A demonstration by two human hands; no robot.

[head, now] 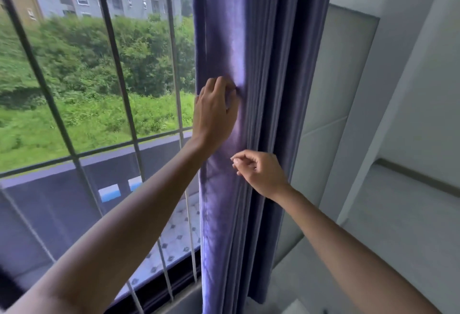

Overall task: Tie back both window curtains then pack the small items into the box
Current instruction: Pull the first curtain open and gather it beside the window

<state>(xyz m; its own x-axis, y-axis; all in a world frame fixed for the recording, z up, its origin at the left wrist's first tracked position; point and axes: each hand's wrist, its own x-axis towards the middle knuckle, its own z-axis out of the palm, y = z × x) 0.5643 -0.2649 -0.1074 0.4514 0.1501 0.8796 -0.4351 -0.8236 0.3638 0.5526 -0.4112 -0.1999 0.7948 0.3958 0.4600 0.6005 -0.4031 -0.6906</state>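
Observation:
A purple curtain hangs in gathered folds at the right side of the window, from the top of the view down to the sill. My left hand is raised against its left edge, fingers curled into the fabric and bunching it. Lower and to the right, my right hand is in front of the folds with its fingers curled; nothing shows between them. No tie-back, box or small items are in view.
The window's metal bars run across the left half, with grass and buildings outside. A white wall and a padded grey panel stand right of the curtain. A tiled sill lies below the glass.

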